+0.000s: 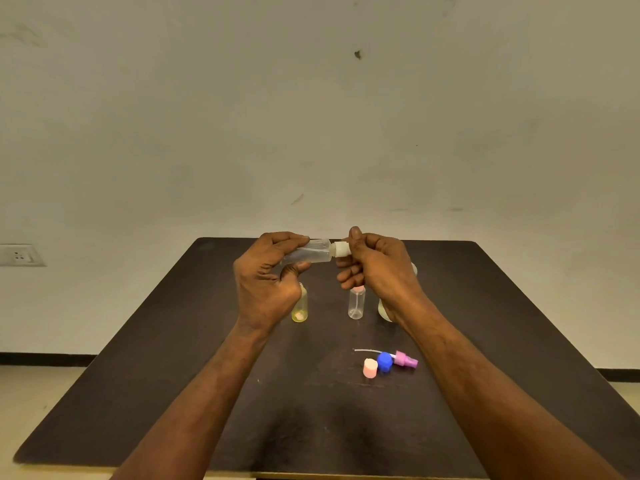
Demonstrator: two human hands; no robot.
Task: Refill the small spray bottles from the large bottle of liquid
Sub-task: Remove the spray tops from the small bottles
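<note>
Spray bottle (311, 252), clear, held on its side above the table (173, 375), centre of frame, neck pointing right. Left hand (266, 278) grips the body, fingers curled over the top and thumb under it. Right hand (374, 268) pinches the white cap (341, 249) at the neck, thumb up, fingers curled round it. Both hands clamped on the same bottle, close together, not touching each other.

On the table below the hands: 1 small bottle with yellowish liquid (300, 306), upright, partly behind the left hand; 1 small clear bottle (356, 304), upright, just right of it. Pale larger bottle (383, 310) mostly hidden behind the right wrist, can't tell its state.

Lower right of centre, loose parts clustered and touching: pink cap (370, 368), blue cap (385, 361), purple spray head (407, 360) lying flat with its thin tube (367, 350) running left.

Wall socket (20, 255) at left edge of frame.
</note>
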